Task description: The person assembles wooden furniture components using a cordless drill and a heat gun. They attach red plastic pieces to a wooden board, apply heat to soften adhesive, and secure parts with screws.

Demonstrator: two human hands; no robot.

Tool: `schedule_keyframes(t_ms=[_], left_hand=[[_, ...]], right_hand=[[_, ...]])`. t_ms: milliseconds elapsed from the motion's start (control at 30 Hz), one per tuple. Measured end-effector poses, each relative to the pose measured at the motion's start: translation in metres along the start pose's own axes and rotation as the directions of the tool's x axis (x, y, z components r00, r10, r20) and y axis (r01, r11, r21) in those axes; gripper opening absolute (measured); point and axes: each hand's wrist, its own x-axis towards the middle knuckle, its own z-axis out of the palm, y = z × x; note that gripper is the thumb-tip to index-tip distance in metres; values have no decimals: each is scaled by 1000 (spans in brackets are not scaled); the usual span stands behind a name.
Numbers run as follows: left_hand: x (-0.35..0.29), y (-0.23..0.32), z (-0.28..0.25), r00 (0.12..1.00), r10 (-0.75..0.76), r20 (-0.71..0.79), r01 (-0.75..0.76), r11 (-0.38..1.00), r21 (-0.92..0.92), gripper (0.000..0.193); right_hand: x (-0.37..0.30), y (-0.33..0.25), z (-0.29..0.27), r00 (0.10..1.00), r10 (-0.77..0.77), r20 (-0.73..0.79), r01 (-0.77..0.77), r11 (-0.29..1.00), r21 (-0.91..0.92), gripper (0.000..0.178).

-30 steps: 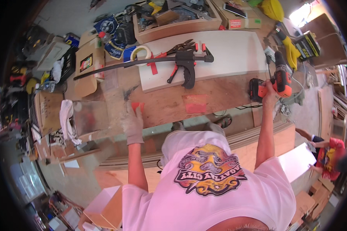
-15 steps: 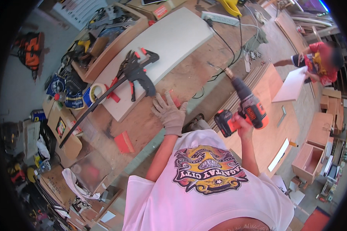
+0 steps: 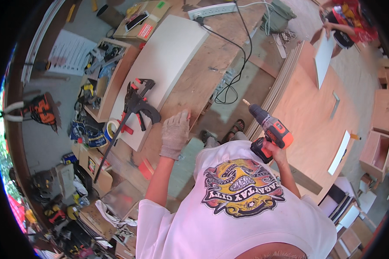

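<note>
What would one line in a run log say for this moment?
left hand: gloved, flat on workbench edge | right hand: holds orange cordless drill, bit in air | near: bar clamp on white board

A knitted cloth glove covers the left hand [image 3: 175, 134] on the rough, bare wooden tabletop [image 3: 203, 73], beside a smooth matt white board [image 3: 164, 64]; the drill [image 3: 270, 129] is glossy orange-black plastic.

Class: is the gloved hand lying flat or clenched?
Flat: the left hand lies palm down, fingers straight, on the wooden workbench.
</note>
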Motion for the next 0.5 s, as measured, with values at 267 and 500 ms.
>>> schedule_keyframes(t_ms=[267,500], left_hand=[[96,11,4,824,555,-114,-532,828,178,49],[97,-47,16,895,446,7,-445,892,74,70]], right_hand=[[26,-15,-20,984,20,178,-41,993,113,26],[14,-24,4,993,-29,114,-3,964,266,47]])
